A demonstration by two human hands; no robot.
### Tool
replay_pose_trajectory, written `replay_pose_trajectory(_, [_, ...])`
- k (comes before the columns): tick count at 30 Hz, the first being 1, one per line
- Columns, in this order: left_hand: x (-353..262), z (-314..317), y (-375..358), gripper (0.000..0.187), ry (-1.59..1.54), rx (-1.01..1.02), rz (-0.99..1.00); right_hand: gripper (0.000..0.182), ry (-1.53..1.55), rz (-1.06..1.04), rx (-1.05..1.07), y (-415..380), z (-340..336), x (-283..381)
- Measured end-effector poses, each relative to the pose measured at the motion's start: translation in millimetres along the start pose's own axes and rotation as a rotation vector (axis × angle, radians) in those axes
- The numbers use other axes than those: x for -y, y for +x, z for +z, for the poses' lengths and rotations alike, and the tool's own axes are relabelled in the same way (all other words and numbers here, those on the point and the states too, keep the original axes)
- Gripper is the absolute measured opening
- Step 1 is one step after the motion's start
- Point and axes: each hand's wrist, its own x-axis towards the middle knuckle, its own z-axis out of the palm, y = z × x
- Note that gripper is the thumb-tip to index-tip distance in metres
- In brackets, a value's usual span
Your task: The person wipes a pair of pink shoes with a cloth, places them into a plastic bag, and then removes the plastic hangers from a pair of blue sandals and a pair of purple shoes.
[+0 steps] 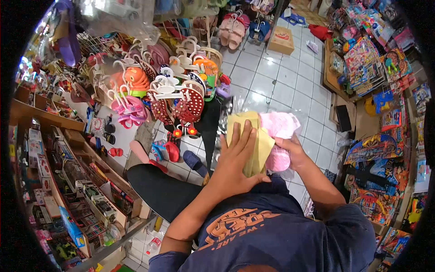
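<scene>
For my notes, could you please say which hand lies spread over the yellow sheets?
The left hand, laid across the yellow sheets; the right hand grips the pink wrapped items.

From here I see both bare arms (188, 222) bent before the chest (267, 226): the left hand (236, 156) palm down, fingers (234, 133) outstretched, thumb (258, 180) sideways; the right hand (292, 149) gripping, thumb uppermost, its fingers mostly hidden.

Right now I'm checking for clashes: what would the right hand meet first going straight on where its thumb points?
Probably the yellow paper under the left hand, beside the pink packet that the right hand holds; how much depth separates them is unclear.
</scene>
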Motion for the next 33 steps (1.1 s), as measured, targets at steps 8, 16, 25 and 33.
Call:
replay_pose_trajectory(8, [-47, -46, 49, 0.099, 0.277, -0.387, 0.218, 0.076, -0.058, -0.556, 0.024, -2, 35, 29])
replay_pose_trajectory(16, [-47, -69, 70, 0.082, 0.031, -0.605, 0.383, 0.071, -0.346, -0.898, 0.027, -13, 68, 32])
replay_pose_trajectory(25, [-28, -15, 28, 0.067, 0.096, -0.546, 0.301, 0.040, 0.053, -0.711, -0.238, 13, 82, 42])
replay_pose_trajectory(33, [-4, -11, 20, 0.072, 0.177, -0.623, 0.406, 0.053, 0.216, -0.663, -0.020, 27, 102, 54])
